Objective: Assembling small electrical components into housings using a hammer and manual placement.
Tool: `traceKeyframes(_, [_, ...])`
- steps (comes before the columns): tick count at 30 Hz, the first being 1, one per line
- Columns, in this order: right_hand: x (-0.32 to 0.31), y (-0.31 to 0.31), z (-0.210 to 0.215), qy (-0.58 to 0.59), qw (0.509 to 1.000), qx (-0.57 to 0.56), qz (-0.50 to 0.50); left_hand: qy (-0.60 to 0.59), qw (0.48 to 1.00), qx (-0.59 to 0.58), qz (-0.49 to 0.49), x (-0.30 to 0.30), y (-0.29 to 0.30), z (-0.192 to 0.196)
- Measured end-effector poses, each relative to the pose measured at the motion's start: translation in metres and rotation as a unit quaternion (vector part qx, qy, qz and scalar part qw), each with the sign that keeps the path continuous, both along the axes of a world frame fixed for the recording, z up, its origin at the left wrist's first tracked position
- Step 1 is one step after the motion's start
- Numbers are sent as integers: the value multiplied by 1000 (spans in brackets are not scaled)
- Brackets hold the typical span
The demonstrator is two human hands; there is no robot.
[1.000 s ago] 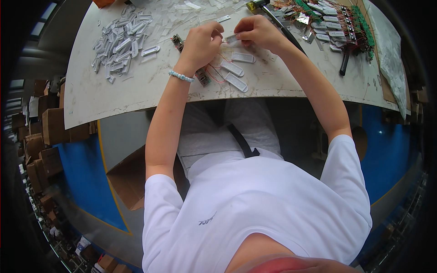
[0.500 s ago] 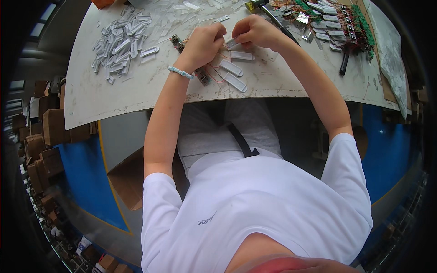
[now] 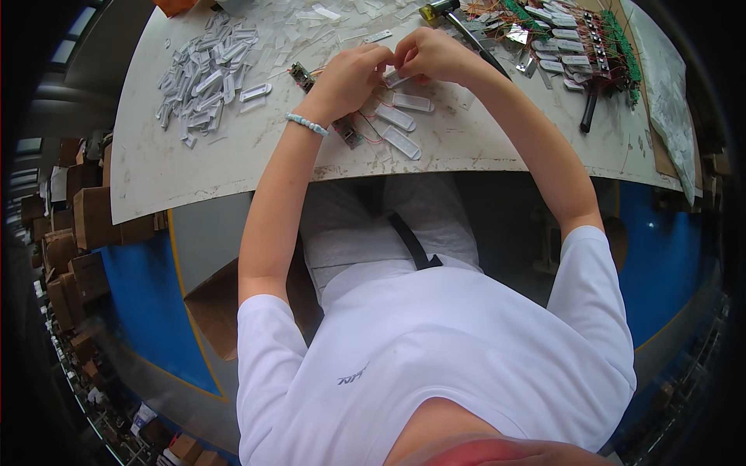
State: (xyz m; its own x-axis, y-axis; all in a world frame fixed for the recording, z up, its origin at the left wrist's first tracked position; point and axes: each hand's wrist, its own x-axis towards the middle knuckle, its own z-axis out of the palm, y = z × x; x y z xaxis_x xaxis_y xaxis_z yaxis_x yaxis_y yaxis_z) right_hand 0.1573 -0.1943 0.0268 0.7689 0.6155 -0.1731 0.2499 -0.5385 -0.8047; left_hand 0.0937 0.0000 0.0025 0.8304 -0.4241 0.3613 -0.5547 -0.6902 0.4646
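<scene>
Head view: can see a pale casing just below the curled fingers of the right hand, slanting lengthwise rightward and away, farther from the left hand's bunched fingers; cannot tell whether clamped.

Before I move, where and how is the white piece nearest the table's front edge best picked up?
Probably pinch the white piece by its long sides near the right end, from the right: it lies flat, long and narrow, with a circuit board to its left.
</scene>
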Motion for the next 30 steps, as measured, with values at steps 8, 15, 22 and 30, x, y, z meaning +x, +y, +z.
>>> traceKeyframes(8, [-3,-3,1,-8,998,-52,18,-27,998,6,-57,-9,11,6])
traceKeyframes(15, [-6,-4,-6,-39,998,-52,3,-111,991,58,-49,-24,5,-1])
traceKeyframes(22, [-9,-9,-11,-48,999,-22,-3,-97,987,126,-37,-49,10,5])
traceKeyframes(30, [-6,-8,-10,-41,999,3,-2,-35,984,173,8,-59,3,11])
